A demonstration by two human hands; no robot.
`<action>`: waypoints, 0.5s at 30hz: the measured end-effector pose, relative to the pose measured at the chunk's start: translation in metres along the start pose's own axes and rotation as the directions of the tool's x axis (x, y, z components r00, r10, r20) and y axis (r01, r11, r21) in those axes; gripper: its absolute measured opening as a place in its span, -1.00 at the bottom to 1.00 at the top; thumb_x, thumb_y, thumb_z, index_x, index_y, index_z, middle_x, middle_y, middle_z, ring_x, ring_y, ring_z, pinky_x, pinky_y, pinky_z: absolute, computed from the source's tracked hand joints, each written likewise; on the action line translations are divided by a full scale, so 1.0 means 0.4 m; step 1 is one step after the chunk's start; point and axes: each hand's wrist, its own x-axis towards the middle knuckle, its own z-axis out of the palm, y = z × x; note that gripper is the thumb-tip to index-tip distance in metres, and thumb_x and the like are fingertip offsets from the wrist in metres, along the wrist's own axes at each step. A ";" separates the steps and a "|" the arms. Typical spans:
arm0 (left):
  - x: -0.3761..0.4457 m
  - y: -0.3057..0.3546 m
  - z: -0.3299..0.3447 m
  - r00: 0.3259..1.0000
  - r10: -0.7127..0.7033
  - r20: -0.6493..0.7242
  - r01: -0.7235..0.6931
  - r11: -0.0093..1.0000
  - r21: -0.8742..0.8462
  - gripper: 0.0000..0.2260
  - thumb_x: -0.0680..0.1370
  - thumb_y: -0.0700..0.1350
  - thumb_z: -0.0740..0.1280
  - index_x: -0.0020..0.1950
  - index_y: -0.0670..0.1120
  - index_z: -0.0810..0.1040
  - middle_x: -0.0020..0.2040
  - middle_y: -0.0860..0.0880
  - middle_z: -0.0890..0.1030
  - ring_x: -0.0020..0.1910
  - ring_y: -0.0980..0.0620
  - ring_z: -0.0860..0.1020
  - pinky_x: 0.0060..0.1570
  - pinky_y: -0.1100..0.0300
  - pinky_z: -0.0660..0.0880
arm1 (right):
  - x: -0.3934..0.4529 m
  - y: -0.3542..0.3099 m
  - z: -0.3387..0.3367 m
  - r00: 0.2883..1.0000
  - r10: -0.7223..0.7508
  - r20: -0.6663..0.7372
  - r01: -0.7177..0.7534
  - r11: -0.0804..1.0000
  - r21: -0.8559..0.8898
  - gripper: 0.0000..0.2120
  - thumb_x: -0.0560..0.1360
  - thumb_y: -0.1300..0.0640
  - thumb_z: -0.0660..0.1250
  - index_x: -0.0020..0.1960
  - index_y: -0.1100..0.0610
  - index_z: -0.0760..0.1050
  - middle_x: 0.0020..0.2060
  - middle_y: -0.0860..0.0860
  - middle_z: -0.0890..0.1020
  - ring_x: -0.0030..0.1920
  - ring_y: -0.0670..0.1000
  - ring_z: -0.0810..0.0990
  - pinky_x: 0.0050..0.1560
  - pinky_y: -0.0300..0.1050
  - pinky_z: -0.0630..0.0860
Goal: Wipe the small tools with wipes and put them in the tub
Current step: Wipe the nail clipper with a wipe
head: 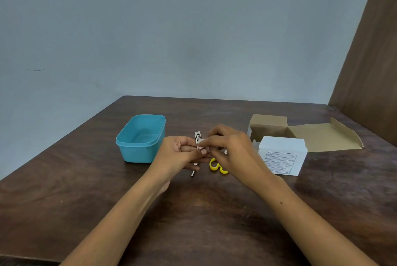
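Wooden table, teal tub beside hands, box right.

The right hand covers most of the yellow-handled scissors — blades unseen; print on the white box, at three o'clock, is unreadable.

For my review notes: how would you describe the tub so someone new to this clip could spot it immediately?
Start at the dark wooden table and look toward its far left area, left of the left hand. There sits the tub, an open rectangular plastic container with rounded corners and nothing visible inside. It is the only blue item; the boxes on the right are white and brown cardboard.
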 end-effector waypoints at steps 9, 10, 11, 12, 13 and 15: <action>-0.009 0.005 -0.001 0.999 -0.005 0.036 0.005 1.000 -0.019 -0.83 0.42 -0.25 0.45 -0.02 -0.26 0.61 -0.16 -0.14 0.72 -0.16 -0.01 0.70 -0.38 0.34 0.56 | -0.002 0.002 -0.007 0.999 0.004 -0.037 -0.008 0.994 -0.105 -0.85 0.40 0.16 0.30 -0.14 0.12 0.65 -0.21 0.03 0.59 -0.22 0.03 0.58 -0.35 -0.12 0.49; -0.009 0.006 0.001 0.999 -0.003 0.037 0.004 1.000 -0.028 -0.86 0.43 -0.25 0.44 -0.03 -0.24 0.61 -0.17 -0.14 0.72 -0.17 0.00 0.70 -0.38 0.34 0.55 | -0.004 0.002 -0.008 0.998 0.014 -0.059 -0.019 0.997 -0.078 -0.83 0.42 0.13 0.29 -0.13 0.11 0.65 -0.19 0.01 0.60 -0.21 0.00 0.58 -0.33 -0.15 0.50; -0.009 0.007 0.002 0.999 -0.002 0.034 0.003 1.000 -0.031 -0.88 0.44 -0.25 0.44 -0.04 -0.23 0.62 -0.17 -0.14 0.72 -0.17 0.00 0.70 -0.39 0.35 0.55 | -0.005 0.000 -0.011 0.996 0.034 -0.088 -0.036 0.999 -0.027 -0.81 0.45 0.10 0.27 -0.11 0.10 0.65 -0.18 -0.01 0.60 -0.21 -0.05 0.57 -0.29 -0.22 0.49; -0.009 0.008 0.002 1.000 -0.003 0.030 0.004 1.000 -0.029 -0.87 0.44 -0.25 0.44 -0.04 -0.24 0.62 -0.17 -0.14 0.72 -0.18 0.00 0.70 -0.39 0.35 0.55 | -0.005 -0.001 -0.012 0.992 0.051 -0.117 -0.048 0.998 0.028 -0.80 0.47 0.07 0.26 -0.09 0.08 0.65 -0.17 -0.03 0.60 -0.20 -0.10 0.56 -0.25 -0.29 0.47; -0.009 0.008 0.002 1.000 -0.007 0.026 0.008 1.000 -0.024 -0.85 0.43 -0.25 0.44 -0.03 -0.26 0.62 -0.17 -0.14 0.72 -0.18 0.00 0.70 -0.39 0.34 0.55 | -0.005 -0.001 -0.013 0.990 0.054 -0.130 -0.047 0.997 0.061 -0.81 0.48 0.09 0.27 -0.06 0.08 0.65 -0.16 -0.04 0.60 -0.19 -0.13 0.55 -0.22 -0.33 0.46; -0.009 0.008 0.003 1.000 -0.012 0.025 0.012 1.000 -0.010 -0.84 0.42 -0.25 0.45 -0.03 -0.26 0.62 -0.19 -0.13 0.72 -0.20 0.01 0.70 -0.39 0.34 0.55 | -0.003 -0.001 -0.011 0.995 0.012 -0.095 -0.008 0.999 0.045 -0.83 0.48 0.19 0.30 -0.01 0.07 0.64 -0.13 -0.02 0.59 -0.16 -0.11 0.56 -0.20 -0.29 0.47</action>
